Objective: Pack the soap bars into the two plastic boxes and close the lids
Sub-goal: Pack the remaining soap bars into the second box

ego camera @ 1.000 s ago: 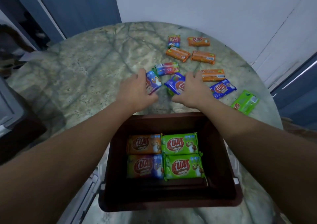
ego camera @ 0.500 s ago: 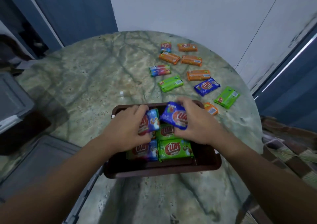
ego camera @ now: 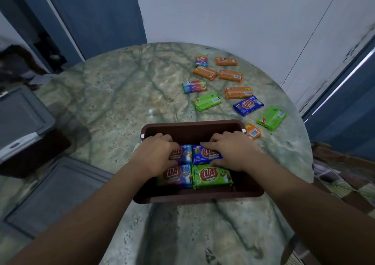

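A brown plastic box (ego camera: 194,123) stands open on the marble table (ego camera: 113,94) in front of me. Both hands are down inside it. My left hand (ego camera: 156,155) grips a multicoloured soap bar (ego camera: 185,154) at the back left of the box. My right hand (ego camera: 231,151) holds a blue soap bar (ego camera: 203,156) beside it, fingers on top and thumb at its near edge. Closer to me in the box lie another multicoloured bar (ego camera: 176,176) and a green bar (ego camera: 212,175).
Several loose bars lie on the table beyond and right of the box: orange ones (ego camera: 230,75), green ones (ego camera: 207,101), a blue one (ego camera: 248,105), a rainbow one (ego camera: 194,86). A dark box with a grey lid (ego camera: 22,120) sits left; a grey lid (ego camera: 56,187) lies lower left.
Both hands picked a bar each from the table, carried them back over the box, and have now lowered them onto the bars inside.
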